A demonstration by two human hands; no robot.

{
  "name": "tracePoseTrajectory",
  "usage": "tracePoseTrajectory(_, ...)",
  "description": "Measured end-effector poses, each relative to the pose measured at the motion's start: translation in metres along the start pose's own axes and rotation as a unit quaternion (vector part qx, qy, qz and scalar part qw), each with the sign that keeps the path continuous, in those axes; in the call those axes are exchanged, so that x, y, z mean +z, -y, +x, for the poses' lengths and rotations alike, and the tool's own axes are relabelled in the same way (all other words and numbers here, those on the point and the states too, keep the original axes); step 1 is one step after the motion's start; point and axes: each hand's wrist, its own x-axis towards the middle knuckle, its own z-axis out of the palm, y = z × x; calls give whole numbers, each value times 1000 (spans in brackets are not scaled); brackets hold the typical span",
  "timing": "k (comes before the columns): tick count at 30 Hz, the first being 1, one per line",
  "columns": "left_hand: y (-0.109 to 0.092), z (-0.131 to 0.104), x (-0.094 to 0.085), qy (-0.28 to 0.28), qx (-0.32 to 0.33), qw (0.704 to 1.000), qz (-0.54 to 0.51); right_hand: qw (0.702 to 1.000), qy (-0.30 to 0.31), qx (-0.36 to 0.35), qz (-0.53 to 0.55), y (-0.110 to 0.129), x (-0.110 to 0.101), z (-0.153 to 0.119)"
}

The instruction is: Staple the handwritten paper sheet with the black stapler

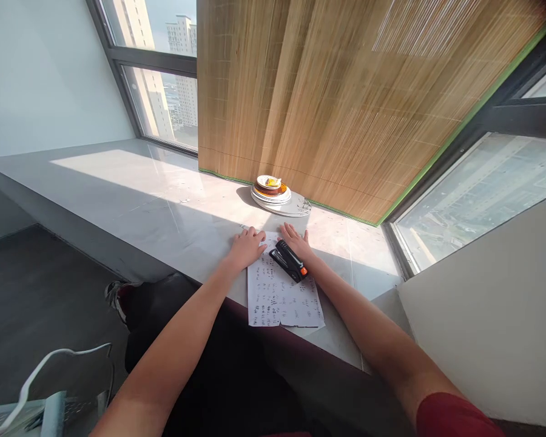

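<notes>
A sheet of paper (286, 308) with rows of handwriting lies on the pale window sill, its near edge close to the sill's front. Across its upper right part rests a black stapler (289, 261) with an orange piece at its near end. My left hand (247, 247) lies at the upper left corner of the sheet, fingers apart and slightly bent, holding nothing. Flat on the upper right side of the sheet is my right hand (296, 243), its fingers spread just beyond the stapler. I cannot tell whether that hand touches the stapler.
Beyond my hands, a stack of plates (270, 193) stands on a round board (295, 209). A bamboo blind (300, 91) hangs behind it, between window panes. A white wall (491, 309) closes the right side. A white-framed object (36, 382) stands on the floor at lower left.
</notes>
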Motion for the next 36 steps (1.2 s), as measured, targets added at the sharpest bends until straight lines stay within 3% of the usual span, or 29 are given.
tracePoseTrajectory(3,0,-2,4,29,2,999,32,986,10,-162,38,-14,-2,-13)
tracePoseTrajectory(5,1,-1,4,34,6,999,28,972,15,-220,74,-30,-3,-26)
tracePoseTrajectory(12,9,3,8,21,12,1000,-11,977,-41,-130,167,-67,-9,-44)
tracePoseTrajectory(19,8,3,3,22,16,1000,-2,967,-80,-124,208,-64,-8,-32)
tracePoseTrajectory(28,1,6,3,-17,65,998,0,941,-196,-153,229,-66,2,-28)
tracePoseTrajectory(36,-2,9,4,2,94,996,-12,915,-260,-164,262,-69,13,-20)
